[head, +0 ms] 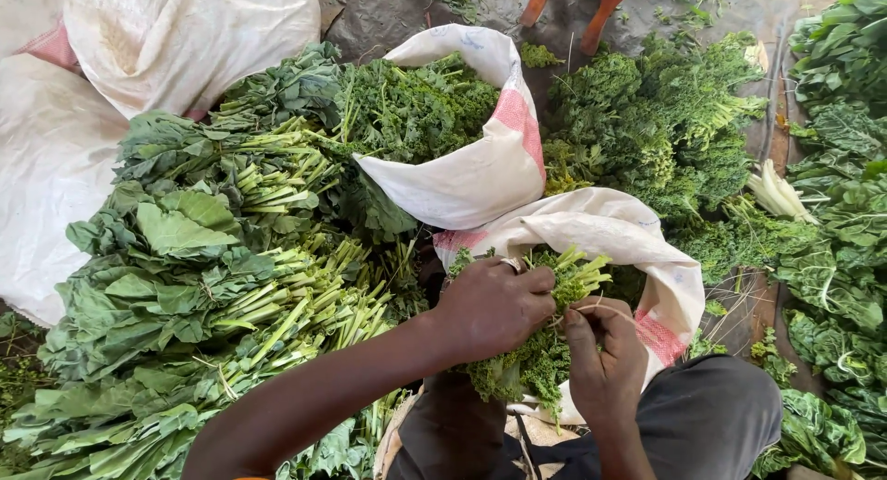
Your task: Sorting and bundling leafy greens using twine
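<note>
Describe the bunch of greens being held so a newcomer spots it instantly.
Start at the white sack with pink stripes at bottom centre. Just above its mouth, the left hand and right hand clasp a curly-leaf bunch. Unlike the flat-leaved bundles stacked left, its leaves are frilly.

I count two hands in my view, my left hand (pixel 494 306) and my right hand (pixel 605 355), and between them one bunch of curly kale (pixel 540 346). Directly beyond my hands are two open white sacks: the nearer sack (pixel 601 230) just past my right hand, and the farther sack (pixel 480 170) behind it, filled with curly greens. Far off to the left of my left hand I count two more white sacks (pixel 185 36). One large pile of flat-leaf bundles (pixel 212 277) lies left of my left hand; the bundles in it are too tightly stacked to count. One loose heap of curly kale (pixel 665 120) sits beyond my right hand.
</note>
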